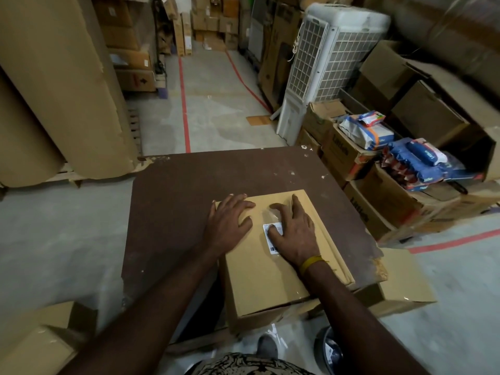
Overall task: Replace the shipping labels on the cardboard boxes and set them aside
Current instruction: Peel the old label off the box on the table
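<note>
A plain cardboard box (259,280) lies on the dark brown table (173,201), hanging over the near edge. A small white shipping label (272,232) with a barcode sits on its top under clear tape. My right hand (293,231) lies flat with spread fingers over the label, thumb on its left part. My left hand (230,220) rests flat on the box's far left corner, fingers straight. A yellow band circles my right wrist.
Another cardboard box (400,282) stands under the table's right corner, and one more (40,339) at lower left. Open cartons with blue packets (416,163) stack on the right beside a white air cooler (324,63). Big cardboard rolls (54,90) lean left.
</note>
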{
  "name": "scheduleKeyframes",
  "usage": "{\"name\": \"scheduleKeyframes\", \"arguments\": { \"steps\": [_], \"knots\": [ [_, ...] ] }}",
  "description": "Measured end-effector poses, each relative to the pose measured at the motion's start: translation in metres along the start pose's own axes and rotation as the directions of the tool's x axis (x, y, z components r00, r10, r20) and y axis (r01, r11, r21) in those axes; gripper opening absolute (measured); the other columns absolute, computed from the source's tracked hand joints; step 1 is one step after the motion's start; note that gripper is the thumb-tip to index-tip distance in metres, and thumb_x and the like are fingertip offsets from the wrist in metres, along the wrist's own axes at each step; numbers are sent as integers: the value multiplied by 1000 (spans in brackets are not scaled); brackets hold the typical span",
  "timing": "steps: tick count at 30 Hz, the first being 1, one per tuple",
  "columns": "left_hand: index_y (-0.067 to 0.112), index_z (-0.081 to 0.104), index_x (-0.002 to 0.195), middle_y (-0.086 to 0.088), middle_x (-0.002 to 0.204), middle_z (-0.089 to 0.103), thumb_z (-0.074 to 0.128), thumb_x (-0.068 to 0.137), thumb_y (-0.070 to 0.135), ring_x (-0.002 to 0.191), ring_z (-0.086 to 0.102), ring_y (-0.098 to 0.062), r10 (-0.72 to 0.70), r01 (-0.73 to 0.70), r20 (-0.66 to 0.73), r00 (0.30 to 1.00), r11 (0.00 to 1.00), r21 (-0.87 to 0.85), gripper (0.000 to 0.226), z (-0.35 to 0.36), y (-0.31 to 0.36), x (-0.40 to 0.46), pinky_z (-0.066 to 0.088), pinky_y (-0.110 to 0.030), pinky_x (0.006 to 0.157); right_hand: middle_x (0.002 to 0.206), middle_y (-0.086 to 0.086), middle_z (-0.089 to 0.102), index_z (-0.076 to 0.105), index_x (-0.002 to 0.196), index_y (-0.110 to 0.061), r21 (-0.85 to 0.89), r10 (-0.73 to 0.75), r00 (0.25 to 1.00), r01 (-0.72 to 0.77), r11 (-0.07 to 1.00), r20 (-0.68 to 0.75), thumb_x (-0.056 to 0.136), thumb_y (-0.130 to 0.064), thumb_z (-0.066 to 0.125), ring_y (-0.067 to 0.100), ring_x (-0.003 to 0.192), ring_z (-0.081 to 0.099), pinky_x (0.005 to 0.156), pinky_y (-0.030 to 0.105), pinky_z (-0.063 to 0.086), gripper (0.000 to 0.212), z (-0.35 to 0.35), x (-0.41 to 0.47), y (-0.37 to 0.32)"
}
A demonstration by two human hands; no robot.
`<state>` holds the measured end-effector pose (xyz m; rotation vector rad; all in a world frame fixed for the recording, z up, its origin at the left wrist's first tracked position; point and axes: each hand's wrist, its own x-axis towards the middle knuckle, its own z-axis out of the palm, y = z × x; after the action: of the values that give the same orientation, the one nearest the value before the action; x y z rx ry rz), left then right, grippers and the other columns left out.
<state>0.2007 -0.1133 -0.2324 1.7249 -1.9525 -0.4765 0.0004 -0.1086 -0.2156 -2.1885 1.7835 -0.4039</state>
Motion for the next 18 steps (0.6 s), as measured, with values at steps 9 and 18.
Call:
{"name": "scheduleKeyframes", "arguments": {
  "steps": [9, 18],
  "knots": [
    [40, 51, 136, 14, 156, 35, 53, 96, 36, 150, 21, -15, 0, 0, 3, 1000, 1000, 0, 40, 0, 0, 0, 9, -51, 121, 167, 2, -11, 24, 149, -56, -157, -92, 992, 105, 982, 90, 89, -58, 7, 26, 154, -7, 122, 47, 1, 62, 2, 2, -1],
    [39, 51, 136, 13, 156, 35, 52, 97, 36, 150, 21, -15, -6, 6, 2, 1000, 1000, -5, 39, -1, 1, -1, 11, -52, 121, 167, 6, 7, 44, 141, -37, -79, -6, 1000, 4, 997, -31, 93, -55, 46, 31, 150, 19, 121, 45, 22, 51, 7, -3, 5]
  ]
}}
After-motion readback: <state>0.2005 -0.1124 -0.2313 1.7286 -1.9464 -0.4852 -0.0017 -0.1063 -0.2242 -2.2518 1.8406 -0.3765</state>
